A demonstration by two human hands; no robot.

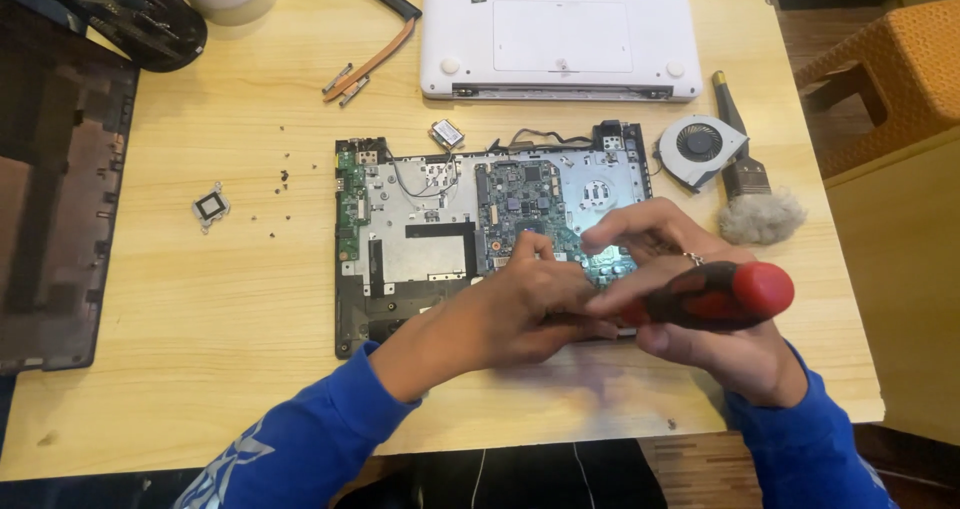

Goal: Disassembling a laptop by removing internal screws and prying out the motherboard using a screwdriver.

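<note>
The open laptop base with its green circuit board and silver metal plates (420, 229) lies flat on the light wooden table (200, 309), right under both hands. It looks thin & easy to hurt: the board is stiff but brittle, w/ tiny parts and thin wires on top, so I think it's best held by the black plastic edge, not by the green part. The right hand (700, 299) is closed around a screwdriver with a fat red and black handle (715, 296); the handle looks grippy and hard, light enough for one hand, and its tip is hidden behind the fingers. The left hand (510, 314) is curled just beside it, fingertips pressing down on the board near the tip; can't tell if it pinches a small part. Just past the right hand sit a round grey cooling fan (700, 149) and a dark brush with a fluffy grey tip (755, 204), soft & light. Further out from the hands is a white laptop cover, face down (560, 34). Up and to the left of the left hand lies a copper heat pipe with a black end (375, 54), bendy-looking. Well off to the left are small dark screws (283, 177), easy to lose, and a little square metal bracket (210, 207).
</note>
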